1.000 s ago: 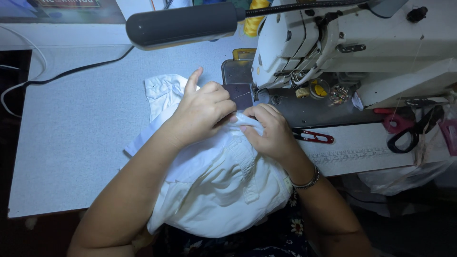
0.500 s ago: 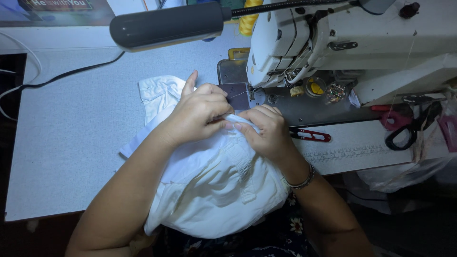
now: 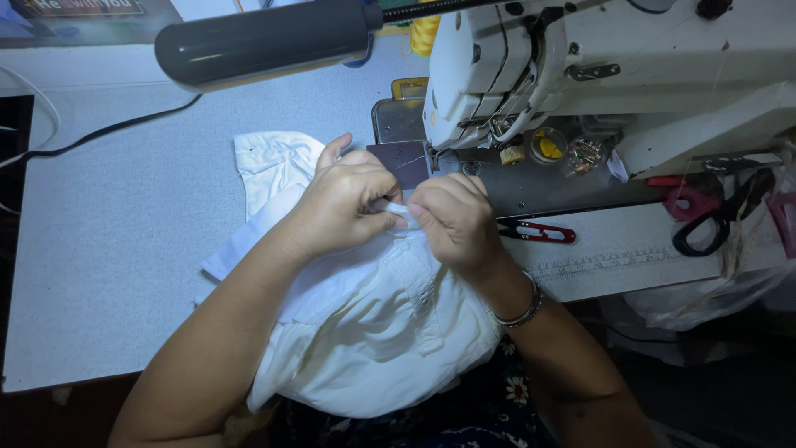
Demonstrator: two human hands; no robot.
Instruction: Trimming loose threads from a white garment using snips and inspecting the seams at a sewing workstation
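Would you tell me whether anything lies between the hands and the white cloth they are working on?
Nothing visible does: the left hand and right hand both pinch the white cloth directly, just in front of the sewing machine.

Looks like a sewing workshop: big industrial sewing machine [image 3: 613,75], thread cone [image 3: 425,31], scissors [image 3: 715,217] and thread snips [image 3: 537,232] on the worktop [image 3: 108,249].
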